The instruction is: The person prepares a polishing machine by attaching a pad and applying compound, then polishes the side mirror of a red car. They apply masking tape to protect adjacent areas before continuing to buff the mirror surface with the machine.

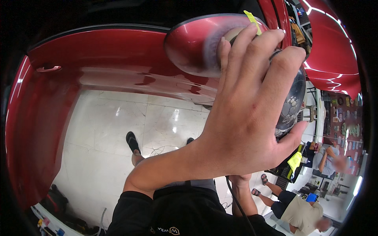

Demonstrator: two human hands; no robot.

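My left hand (248,118) lies over the head of a black power polisher (291,106), fingers curled over its top and thumb along its near side. The polisher's round pad (214,48), blurred at the edge, is against the red side mirror housing (186,44) of a car. A strip of yellow-green tape (251,19) sticks up at the mirror's far edge. Below my left hand, my right hand (241,178) shows only in part; its fingers and what they touch are hidden. A black cord (236,196) hangs beside my right forearm.
The red car door (118,56) and its handle (48,69) extend left. A yellow cloth (294,161) hangs on a dark cart at right. Two people, one in a grey shirt (320,157) and one in a beige shirt (304,211), are farther right. Pale tiles (100,124) cover the floor.
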